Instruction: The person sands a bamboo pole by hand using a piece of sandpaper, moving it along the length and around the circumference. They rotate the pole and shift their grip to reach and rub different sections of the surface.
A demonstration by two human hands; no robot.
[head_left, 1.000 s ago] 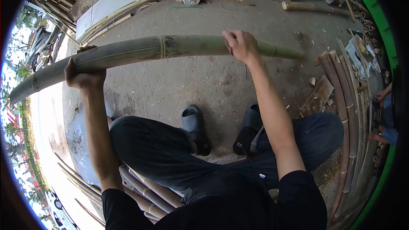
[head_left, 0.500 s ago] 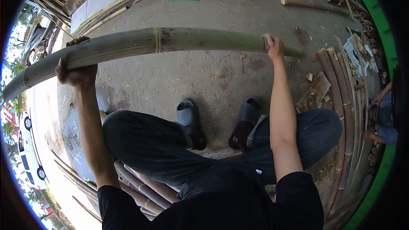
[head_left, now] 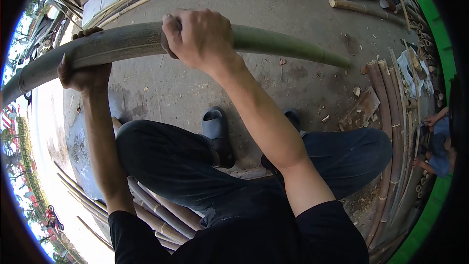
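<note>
A long green-grey bamboo pole [head_left: 273, 44] lies across my view, held above the concrete ground. My left hand [head_left: 84, 73] grips it from below near its thick left part. My right hand [head_left: 200, 39] is closed over the top of the pole at its middle, covering the node ring. The pole's thin end points right and down toward the split bamboo pile. I am sitting, with my knees and two grey slippers [head_left: 215, 127] below the pole.
Split bamboo strips [head_left: 391, 117] are stacked at the right, with wood scraps [head_left: 361, 110] beside them. More poles [head_left: 361, 7] and slats lie at the far edge. Another person's hands [head_left: 430, 117] show at the right. Bamboo pieces [head_left: 161, 215] lie under my legs.
My right hand has slid left along the pole, from near its thin right end to its middle. The left hand keeps its grip.
</note>
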